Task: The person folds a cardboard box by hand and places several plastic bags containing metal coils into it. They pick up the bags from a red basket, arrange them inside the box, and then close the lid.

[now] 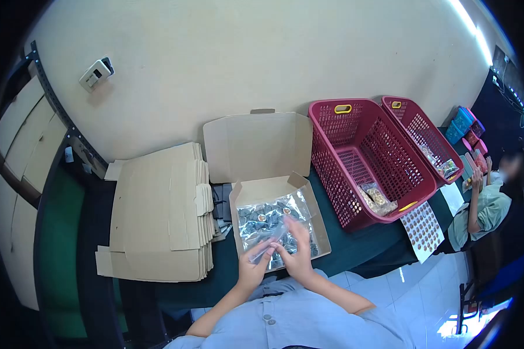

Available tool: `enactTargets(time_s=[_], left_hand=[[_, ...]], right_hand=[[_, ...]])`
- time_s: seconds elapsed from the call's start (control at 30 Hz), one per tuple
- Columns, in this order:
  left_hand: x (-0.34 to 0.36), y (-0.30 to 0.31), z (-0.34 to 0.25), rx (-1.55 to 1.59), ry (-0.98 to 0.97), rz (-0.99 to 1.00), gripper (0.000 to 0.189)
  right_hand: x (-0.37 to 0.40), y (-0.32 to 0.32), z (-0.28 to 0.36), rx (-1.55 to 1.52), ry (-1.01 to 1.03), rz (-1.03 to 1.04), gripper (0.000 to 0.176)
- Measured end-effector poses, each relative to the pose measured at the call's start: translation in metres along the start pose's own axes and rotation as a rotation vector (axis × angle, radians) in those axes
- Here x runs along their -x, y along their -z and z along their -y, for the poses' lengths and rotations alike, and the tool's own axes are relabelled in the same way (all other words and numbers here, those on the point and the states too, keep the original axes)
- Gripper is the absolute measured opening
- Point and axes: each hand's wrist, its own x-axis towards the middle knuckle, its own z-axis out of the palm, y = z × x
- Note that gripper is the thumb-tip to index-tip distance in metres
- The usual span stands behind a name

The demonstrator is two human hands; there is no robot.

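Note:
An open cardboard box [322, 232] stands in front of me with its lid [262, 139] raised against the wall. Inside lie clear packets [250, 216] with dark, lumpy contents; two round stickers show on them. Over the box's near part, my left hand [252, 269] and my right hand [298, 256] come together at the thumbs. Between them is a clear plastic bag [269, 244], pinched in both hands. Its contents cannot be made out, and my right fingertips are slightly blurred.
Flattened cardboard boxes [154, 212] are stacked at left. To the right, a maroon basket [326, 168] holds a few packets [377, 198]; a second basket [413, 116] stands behind. A sticker sheet [422, 231] hangs at the table edge. Another person [489, 209] sits at far right.

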Motion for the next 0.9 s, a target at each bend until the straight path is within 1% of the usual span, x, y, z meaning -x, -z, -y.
enactTargets(time_s=[0.03, 0.07, 0.1, 0.13, 0.17, 0.23, 0.3, 0.33, 0.37, 0.4, 0.43, 0.47, 0.5, 0.57, 0.6, 0.63, 0.67, 0.7, 0.73, 0.77, 0.8, 0.83, 0.9], left_hand=[[0.000, 0.001, -0.001, 0.002, 0.027, -0.042, 0.036], [0.000, -0.002, -0.003, -0.028, -0.044, -0.113, 0.022], [0.000, 0.002, 0.000, -0.029, -0.046, -0.113, 0.022], [-0.001, 0.009, 0.005, -0.154, -0.093, -0.097, 0.022], [0.000, 0.014, 0.008, -0.278, -0.138, -0.081, 0.021], [0.000, 0.016, -0.001, -0.320, -0.124, -0.100, 0.021], [0.000, 0.019, -0.004, -0.248, -0.143, -0.087, 0.027], [0.000, 0.022, -0.005, -0.260, -0.124, -0.027, 0.037], [0.002, 0.024, -0.008, -0.259, -0.123, -0.029, 0.037], [0.004, 0.024, -0.013, -0.137, -0.060, 0.050, 0.041], [0.004, 0.026, -0.016, -0.014, 0.001, 0.129, 0.045], [0.004, 0.033, -0.015, 0.030, 0.051, 0.221, 0.049], [0.003, 0.034, -0.013, 0.031, 0.051, 0.220, 0.049], [0.000, 0.036, -0.012, 0.127, 0.038, 0.298, 0.055], [-0.004, 0.038, -0.014, 0.273, 0.078, 0.371, 0.048], [-0.005, 0.036, -0.017, 0.273, 0.079, 0.372, 0.048], [-0.006, 0.031, -0.020, 0.133, 0.066, 0.358, 0.046], [-0.006, 0.027, -0.024, -0.008, 0.053, 0.343, 0.049], [-0.008, 0.026, -0.024, -0.008, 0.050, 0.342, 0.049], [-0.011, 0.025, -0.023, -0.165, 0.061, 0.328, 0.054], [-0.013, 0.025, -0.021, -0.322, 0.071, 0.312, 0.060], [-0.015, 0.027, -0.013, -0.323, 0.070, 0.310, 0.060], [-0.016, 0.031, 0.007, -0.249, 0.127, 0.255, 0.057]], right_hand=[[-0.001, -0.004, -0.009, -0.002, 0.000, -0.001, 0.046], [-0.002, -0.009, -0.027, -0.127, -0.069, -0.001, 0.047], [-0.006, -0.009, -0.033, -0.252, -0.137, 0.001, 0.047], [-0.006, -0.004, -0.035, -0.455, -0.331, 0.218, 0.033], [-0.007, 0.001, -0.037, -0.455, -0.331, 0.219, 0.033], [-0.009, 0.007, -0.039, -0.543, -0.608, 0.367, 0.023], [-0.011, 0.009, -0.039, -0.561, -0.616, 0.352, 0.021], [-0.010, 0.010, -0.040, -0.581, -0.626, 0.336, 0.022], [-0.010, 0.012, -0.041, -0.601, -0.637, 0.321, 0.026], [-0.012, 0.017, -0.040, -0.553, -0.641, 0.384, 0.033], [-0.014, 0.019, -0.037, -0.551, -0.639, 0.386, 0.033], [-0.016, 0.023, -0.031, -0.623, -0.633, 0.402, 0.036], [-0.017, 0.026, -0.026, -0.695, -0.627, 0.417, 0.039], [-0.018, 0.027, -0.027, -0.739, -0.592, 0.422, 0.042], [-0.021, 0.030, -0.020, -0.830, -0.606, 0.380, 0.041], [-0.023, 0.031, -0.016, -0.920, -0.620, 0.337, 0.041], [-0.024, 0.032, -0.020, -0.984, -0.597, 0.347, 0.041], [-0.024, 0.032, -0.020, -0.984, -0.597, 0.348, 0.041], [-0.025, 0.032, -0.018, -1.059, -0.637, 0.290, 0.040], [-0.026, 0.032, -0.018, -1.134, -0.676, 0.231, 0.040], [-0.027, 0.032, -0.019, -1.133, -0.674, 0.233, 0.040], [-0.027, 0.031, -0.021, -1.155, -0.665, 0.220, 0.041], [-0.026, 0.030, -0.023, -1.178, -0.656, 0.206, 0.043]])
